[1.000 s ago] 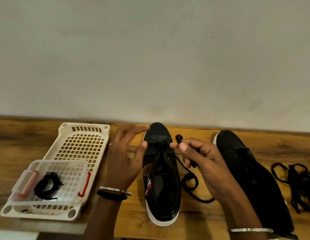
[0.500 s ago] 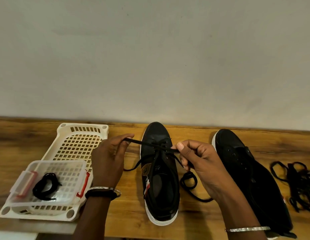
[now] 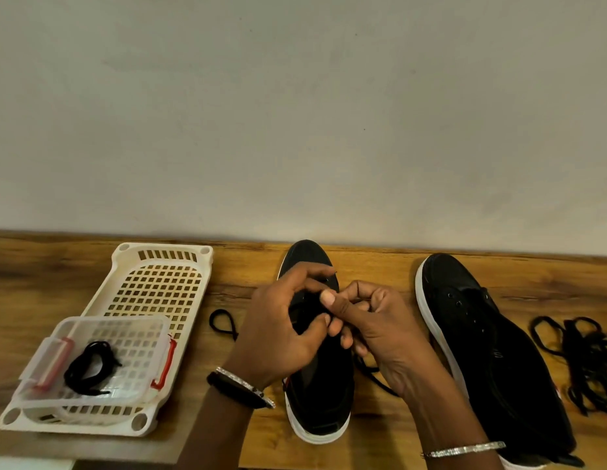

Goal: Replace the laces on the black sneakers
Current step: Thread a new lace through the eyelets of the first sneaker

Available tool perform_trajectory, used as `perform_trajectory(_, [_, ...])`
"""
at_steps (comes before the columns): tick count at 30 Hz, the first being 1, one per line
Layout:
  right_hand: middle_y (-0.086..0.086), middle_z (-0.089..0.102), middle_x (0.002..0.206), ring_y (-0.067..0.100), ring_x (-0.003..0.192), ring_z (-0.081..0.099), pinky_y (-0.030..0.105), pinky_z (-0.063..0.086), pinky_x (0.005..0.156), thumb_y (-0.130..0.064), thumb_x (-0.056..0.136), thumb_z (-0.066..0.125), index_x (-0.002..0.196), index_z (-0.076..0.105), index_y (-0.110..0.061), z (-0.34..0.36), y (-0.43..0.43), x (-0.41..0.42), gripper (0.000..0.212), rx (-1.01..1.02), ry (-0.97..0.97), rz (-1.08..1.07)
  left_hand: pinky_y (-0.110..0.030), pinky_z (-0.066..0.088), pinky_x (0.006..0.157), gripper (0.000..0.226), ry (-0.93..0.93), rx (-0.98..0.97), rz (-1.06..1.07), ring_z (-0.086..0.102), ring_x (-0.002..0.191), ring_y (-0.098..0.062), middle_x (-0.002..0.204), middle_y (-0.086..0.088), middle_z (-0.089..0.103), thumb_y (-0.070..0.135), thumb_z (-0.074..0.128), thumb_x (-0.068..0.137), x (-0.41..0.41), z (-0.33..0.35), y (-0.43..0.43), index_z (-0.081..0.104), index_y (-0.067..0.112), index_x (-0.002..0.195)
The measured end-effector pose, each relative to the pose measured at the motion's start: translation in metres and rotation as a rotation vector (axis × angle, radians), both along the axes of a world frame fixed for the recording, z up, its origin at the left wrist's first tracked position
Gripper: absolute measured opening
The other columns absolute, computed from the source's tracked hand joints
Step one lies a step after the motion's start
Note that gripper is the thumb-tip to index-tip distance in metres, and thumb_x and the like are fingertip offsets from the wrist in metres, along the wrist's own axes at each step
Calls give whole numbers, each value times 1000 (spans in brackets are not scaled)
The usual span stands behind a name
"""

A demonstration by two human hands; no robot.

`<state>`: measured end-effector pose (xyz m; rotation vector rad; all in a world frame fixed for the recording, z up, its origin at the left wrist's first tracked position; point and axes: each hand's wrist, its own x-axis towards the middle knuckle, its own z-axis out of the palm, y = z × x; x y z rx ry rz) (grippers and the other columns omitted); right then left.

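Plastic comes first on your far left: a white slotted basket [image 3: 166, 246] lies flat on the wooden table [image 3: 41, 283]. A clear box [image 3: 132, 322] with red clips sits on its near end, and one coiled lace [image 3: 92, 368] lies inside the box. A loop of the threaded lace [image 3: 222, 322] lies on the wood just beside the middle sneaker [image 3: 322, 395], which points toe-first at the wall. Your left hand [image 3: 281, 330] hovers over that sneaker's eyelets with its fingers curled, pinching the threaded lace. Your right hand [image 3: 376, 327] meets it, thumb pressed against the left fingertips and its other fingers folded round the same lace. Further right, the second sneaker [image 3: 482, 351] rests apart from your hands, its eyelets bare. A loose pile of laces [image 3: 587, 354] lies at the table's right edge.
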<state>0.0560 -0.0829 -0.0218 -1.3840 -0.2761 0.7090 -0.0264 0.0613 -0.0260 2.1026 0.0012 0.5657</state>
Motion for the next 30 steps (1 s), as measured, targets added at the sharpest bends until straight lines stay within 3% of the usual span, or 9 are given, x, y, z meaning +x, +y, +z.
perform_trajectory(3, [13, 67, 64, 10, 44, 51, 18, 37, 38, -24, 75, 79, 77, 73, -2, -2, -2, 1, 23, 19, -8, -52, -21, 55, 79, 46, -16, -36, 67, 70, 87, -6, 89, 11, 72, 6, 76, 82, 4, -7, -1, 59, 17, 123])
perform_trajectory(5, [14, 69, 71, 12, 53, 55, 17, 44, 47, -19, 77, 78, 86, 77, 0, -4, -5, 4, 20, 43, 10, -67, -28, 57, 71, 35, -32, -60, 147, 69, 78, -11, 85, 10, 69, 3, 73, 86, 5, -11, 4, 62, 17, 116])
perform_trajectory(9, [22, 74, 83, 19, 69, 70, 20, 57, 62, -5, 78, 75, 102, 75, 0, -4, -9, 8, 24, 97, 81, -75, -39, 60, 65, 11, -50, -111, 160, 70, 79, -16, 86, 11, 69, 21, 64, 91, 3, -13, 12, 69, 21, 102])
perform_trajectory(12, [27, 73, 83, 23, 68, 72, 23, 58, 60, -3, 78, 76, 99, 68, 4, -4, -7, 4, 23, 93, 67, -109, -38, 60, 66, 21, 22, -129, 106, 68, 83, -15, 88, 12, 68, 35, 68, 86, 0, -11, 10, 71, 23, 104])
perform_trajectory(15, [22, 73, 75, 19, 60, 66, 22, 52, 52, -12, 75, 80, 91, 72, 4, -5, -3, 0, 24, 25, -32, -92, -37, 58, 70, 29, 12, -13, 76, 67, 89, -16, 94, 12, 68, 44, 70, 82, 2, -12, 11, 73, 25, 103])
perform_trajectory(18, [13, 70, 68, 13, 57, 58, 20, 46, 49, -22, 71, 83, 85, 77, -2, -7, -5, 2, 26, -46, -123, -93, -29, 56, 71, 27, 10, 51, 76, 67, 87, -9, 91, 14, 70, 46, 68, 83, 3, -13, 13, 78, 26, 99])
perform_trajectory(22, [6, 72, 72, 14, 66, 62, 21, 50, 57, -30, 67, 85, 85, 78, -11, -7, -10, 5, 27, -128, -206, -55, -18, 54, 70, 18, 50, 105, 122, 66, 86, -3, 91, 15, 71, 36, 74, 85, 2, -16, 17, 79, 25, 97])
perform_trajectory(26, [-4, 65, 78, 3, 65, 57, 19, 48, 60, -41, 58, 94, 91, 71, -20, -8, -15, 8, 45, -366, -335, 53, -24, 57, 70, 9, 73, 150, 244, 65, 85, -1, 90, 13, 70, 24, 74, 85, 0, -18, 24, 78, 23, 94])
perform_trajectory(30, [-4, 66, 79, 1, 60, 56, 17, 47, 56, -30, 67, 92, 88, 68, -24, -9, -12, 6, 32, -490, -505, 77, -29, 57, 68, 14, 95, 110, 206, 65, 81, -4, 85, 16, 68, 40, 70, 87, 0, -17, 21, 75, 28, 90])
